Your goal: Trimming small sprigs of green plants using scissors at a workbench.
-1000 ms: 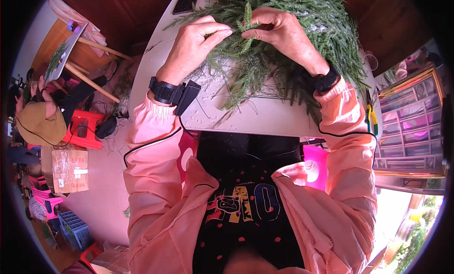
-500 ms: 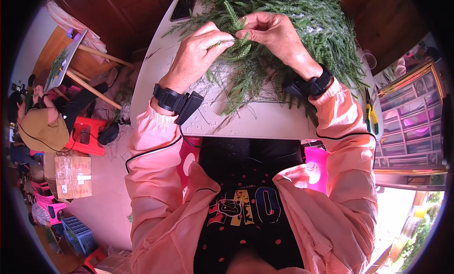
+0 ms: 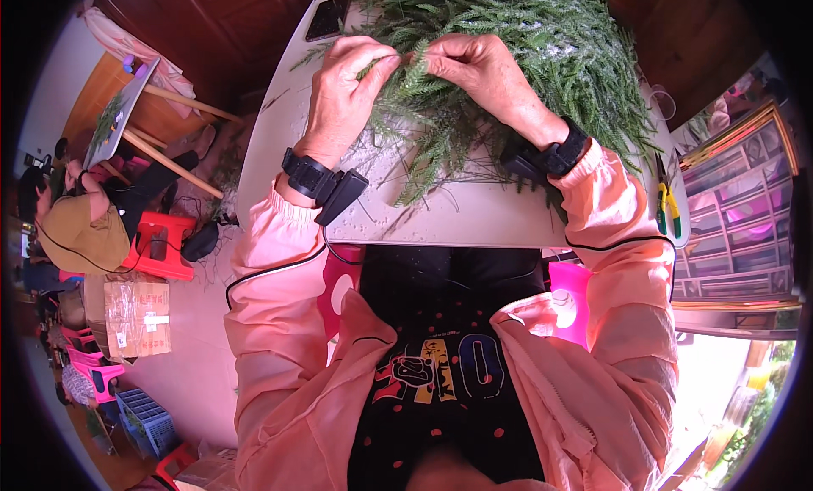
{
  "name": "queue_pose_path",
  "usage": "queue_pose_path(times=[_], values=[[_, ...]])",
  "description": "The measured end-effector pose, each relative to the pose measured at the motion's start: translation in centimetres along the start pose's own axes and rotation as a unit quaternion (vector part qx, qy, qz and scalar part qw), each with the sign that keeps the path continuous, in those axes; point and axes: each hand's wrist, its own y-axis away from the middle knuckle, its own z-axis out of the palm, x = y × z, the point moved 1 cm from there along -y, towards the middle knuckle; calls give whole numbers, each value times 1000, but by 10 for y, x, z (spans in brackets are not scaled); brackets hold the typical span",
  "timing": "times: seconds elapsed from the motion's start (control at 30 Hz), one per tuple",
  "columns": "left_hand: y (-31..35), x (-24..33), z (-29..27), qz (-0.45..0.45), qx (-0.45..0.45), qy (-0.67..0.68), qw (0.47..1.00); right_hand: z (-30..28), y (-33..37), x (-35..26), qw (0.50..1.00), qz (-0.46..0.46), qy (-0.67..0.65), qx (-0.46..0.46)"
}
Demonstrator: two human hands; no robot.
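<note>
My left hand (image 3: 345, 83) and my right hand (image 3: 498, 78) are raised over the white table (image 3: 356, 212), close together. Both are closed in pinches on a green evergreen sprig (image 3: 413, 78), whose needled tip hangs between them. The exact grip of the left fingertips on its thin stem is partly hidden. Just behind and under the right hand spreads a large heap of evergreen sprigs (image 3: 559, 46), some dusted with white. Loose branches (image 3: 436, 157) hang toward the table's near edge.
A dark phone (image 3: 329, 19) lies at the table's far left. Yellow-handled cutters (image 3: 667, 207) rest by the right edge. On the left are a red stool (image 3: 161, 245), a cardboard box (image 3: 137, 317), a blue crate (image 3: 146, 419) and a seated person (image 3: 80, 228).
My hands have moved slightly apart, with the left going up and left. The sprig between them has dropped lower and turned a little.
</note>
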Motion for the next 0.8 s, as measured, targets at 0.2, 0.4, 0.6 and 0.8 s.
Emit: queue_pose_path(times=[0.2, 0.4, 0.6, 0.8], values=[[3, -4, 5, -54, -30, 38, 997, 4, -2, 17, 998, 29, -49, -39], [0, 5, 13, -218, -61, 288, 930, 3, 4, 26, 921, 191, -333, -67], [-6, 4, 9, 50, -43, 109, 992, 3, 6, 18, 866, 311, -389, -42], [-2, 4, -5, 79, -136, 91, 983, -7, 21, 2, 930, 223, -287, -56]])
